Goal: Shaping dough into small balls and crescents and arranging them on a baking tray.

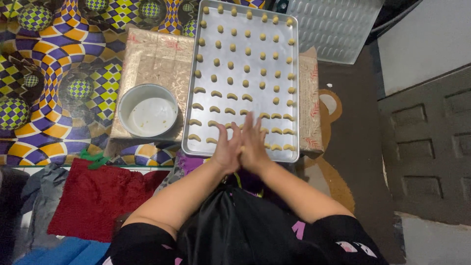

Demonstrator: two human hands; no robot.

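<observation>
Over the near edge of the metal baking tray (293, 93), the left hand (226, 149) and the right hand (255, 145) are pressing flat together, palm to palm, apparently rolling something; what lies between them is hidden.

Small round dough pieces (247, 68) are filling the far rows and curved crescents (216, 93) the near rows, so the tray is looking almost full. Beside it, the white bowl (147, 110) is standing nearly empty.

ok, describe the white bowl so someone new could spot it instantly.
Start from the metal baking tray lined with rows of small dough pieces, resting on a gold patterned cloth. Just left of the tray, on that cloth, sits the white bowl. It is the only round dish, nearly empty.
</observation>
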